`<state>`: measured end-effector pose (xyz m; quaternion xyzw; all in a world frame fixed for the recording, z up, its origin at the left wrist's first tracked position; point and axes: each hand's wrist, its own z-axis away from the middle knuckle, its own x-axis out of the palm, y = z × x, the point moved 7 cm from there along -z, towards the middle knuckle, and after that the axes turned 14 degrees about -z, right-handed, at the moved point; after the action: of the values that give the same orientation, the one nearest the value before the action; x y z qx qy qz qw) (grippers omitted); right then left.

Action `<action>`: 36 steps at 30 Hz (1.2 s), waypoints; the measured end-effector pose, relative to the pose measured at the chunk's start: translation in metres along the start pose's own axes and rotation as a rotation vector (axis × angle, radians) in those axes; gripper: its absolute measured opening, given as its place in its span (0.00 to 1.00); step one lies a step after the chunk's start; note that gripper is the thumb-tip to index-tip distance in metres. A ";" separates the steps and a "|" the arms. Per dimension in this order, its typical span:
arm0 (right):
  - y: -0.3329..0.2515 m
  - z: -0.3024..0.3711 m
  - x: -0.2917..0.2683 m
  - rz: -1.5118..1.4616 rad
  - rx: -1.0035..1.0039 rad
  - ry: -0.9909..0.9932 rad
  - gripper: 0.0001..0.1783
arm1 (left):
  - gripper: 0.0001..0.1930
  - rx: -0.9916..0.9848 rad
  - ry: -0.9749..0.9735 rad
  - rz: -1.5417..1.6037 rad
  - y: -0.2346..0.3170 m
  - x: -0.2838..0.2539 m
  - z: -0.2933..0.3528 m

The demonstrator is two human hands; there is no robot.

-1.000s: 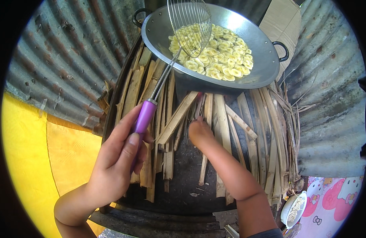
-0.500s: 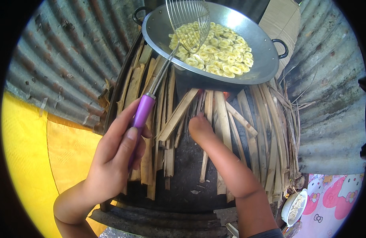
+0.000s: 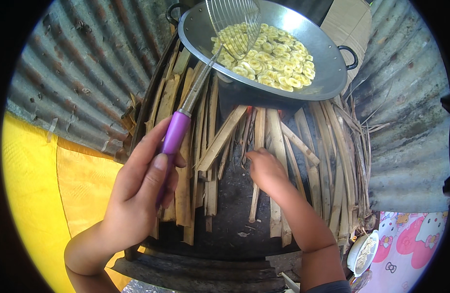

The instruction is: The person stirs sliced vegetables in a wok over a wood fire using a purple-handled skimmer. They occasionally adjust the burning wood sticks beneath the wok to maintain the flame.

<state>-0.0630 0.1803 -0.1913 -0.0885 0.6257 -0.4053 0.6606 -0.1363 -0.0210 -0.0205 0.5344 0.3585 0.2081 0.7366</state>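
My left hand (image 3: 142,180) is wrapped round the purple handle (image 3: 175,133) of a wire skimmer. Its wire basket (image 3: 236,29) is held up over the left part of a large metal wok (image 3: 327,68). Many pale yellow banana slices (image 3: 278,61) lie spread in the wok. Below the wok my right hand (image 3: 268,170) reaches in among the firewood, its fingers closed beside thin dark strips (image 3: 246,139). What the fingertips grip, if anything, is too small to make out. A split stick (image 3: 259,134) runs close by the hand, toward the fire.
Red glow (image 3: 249,109) shows under the wok. Split firewood (image 3: 220,141) lies on both sides of the dark hearth. Corrugated metal sheets (image 3: 88,73) stand left and right, with cardboard (image 3: 349,24) behind the wok. A white bowl (image 3: 362,254) sits at the lower right, near a pink printed cloth (image 3: 405,249).
My right hand has drawn back from the fire and moved a little right, bringing its fingers into sight. My left hand and the skimmer stay nearly still.
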 end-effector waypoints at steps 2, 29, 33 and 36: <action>0.013 0.013 -0.011 -0.048 0.015 0.025 0.13 | 0.23 -0.003 0.003 -0.009 -0.001 -0.002 0.000; 0.028 -0.002 0.055 -0.318 0.226 -0.104 0.22 | 0.24 -0.012 -0.024 -0.018 0.000 0.007 0.002; 0.039 0.005 0.037 -0.283 0.254 -0.027 0.27 | 0.24 -0.001 -0.039 0.006 -0.003 0.006 0.003; 0.061 0.027 0.000 -0.249 0.268 0.157 0.28 | 0.24 0.007 -0.055 -0.004 -0.005 0.003 0.004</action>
<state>-0.0130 0.2097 -0.2236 -0.0446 0.6000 -0.5694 0.5602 -0.1317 -0.0228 -0.0257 0.5420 0.3399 0.1907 0.7446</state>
